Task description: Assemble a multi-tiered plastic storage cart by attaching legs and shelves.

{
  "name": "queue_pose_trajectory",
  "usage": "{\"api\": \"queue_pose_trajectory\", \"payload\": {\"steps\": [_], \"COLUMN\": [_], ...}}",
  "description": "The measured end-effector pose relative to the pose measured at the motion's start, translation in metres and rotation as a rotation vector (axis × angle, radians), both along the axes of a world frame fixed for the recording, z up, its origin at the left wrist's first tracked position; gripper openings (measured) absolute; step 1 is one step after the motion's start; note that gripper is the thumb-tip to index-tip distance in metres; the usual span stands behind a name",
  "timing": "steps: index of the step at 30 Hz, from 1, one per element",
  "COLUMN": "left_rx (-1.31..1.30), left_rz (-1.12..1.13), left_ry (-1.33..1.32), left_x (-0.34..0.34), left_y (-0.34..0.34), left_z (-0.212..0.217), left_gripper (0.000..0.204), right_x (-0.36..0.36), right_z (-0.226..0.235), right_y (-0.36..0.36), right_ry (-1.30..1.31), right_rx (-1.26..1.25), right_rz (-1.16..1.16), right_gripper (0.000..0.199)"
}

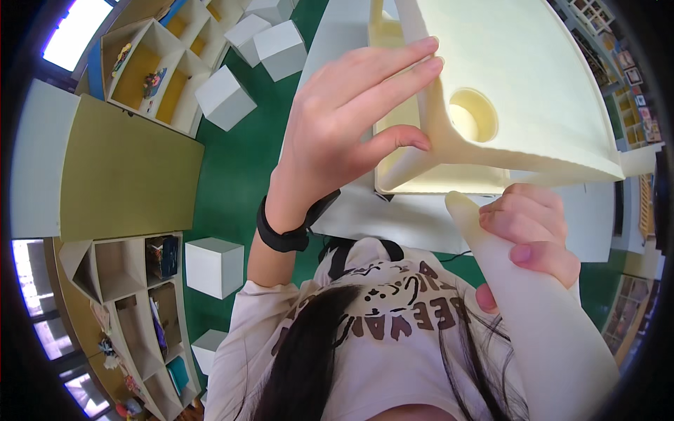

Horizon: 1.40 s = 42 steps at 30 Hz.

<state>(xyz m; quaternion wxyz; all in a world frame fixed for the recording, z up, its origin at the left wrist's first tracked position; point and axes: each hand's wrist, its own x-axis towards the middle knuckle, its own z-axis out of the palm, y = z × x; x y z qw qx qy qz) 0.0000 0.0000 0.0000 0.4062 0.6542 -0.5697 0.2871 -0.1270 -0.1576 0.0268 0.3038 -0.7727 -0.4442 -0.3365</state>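
A large cream plastic panel (533, 77) stands tilted in front of me, with a round recessed socket (474, 116) near its close corner. My left hand (337, 116) is against the panel's left edge, fingers stretched out and the thumb apart near the corner; a black band is on that wrist. Below that corner, my right hand (530, 235) is wrapped round a long cream tapered leg-like piece (540, 316). Its rounded narrow end points up toward the panel, apart from the socket. The wide end runs to the lower right.
Under the panel lies a cream tray-like part (449, 179) on a white table (337, 52). White cubes (225, 98) stand on the green floor (242, 168) at the left. Open shelves (133, 309) and an olive-sided cabinet (126, 168) line the left side.
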Motion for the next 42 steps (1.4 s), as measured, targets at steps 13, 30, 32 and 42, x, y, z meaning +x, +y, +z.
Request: {"api": "queue_pose_trajectory", "payload": {"steps": [13,30,32,42], "left_rx": [-0.009,-0.038,-0.109,0.033], "left_rz": [0.010,-0.026,-0.070,0.007], "left_ry": [0.031,0.035,0.010,0.105], "left_x": [-0.007,-0.001,-0.001,-0.001], "left_y": [-0.002,-0.010,-0.016,-0.004], "left_z": [-0.002,-0.004,0.000,-0.006], "left_gripper": [0.053,0.049,0.050,0.046], "right_x": [-0.025,-0.022,-0.021,0.002], "right_z": [0.000,-0.015,-0.033,-0.013], "right_y": [0.007,-0.020,-0.022,-0.011], "right_ry": [0.015,0.389,0.294,0.153], "right_rx": [0.058,-0.204,-0.040,0.012], "right_rz": [-0.228,-0.232,-0.339,-0.257], "right_gripper": [0.043,0.026,0.022,0.044]}}
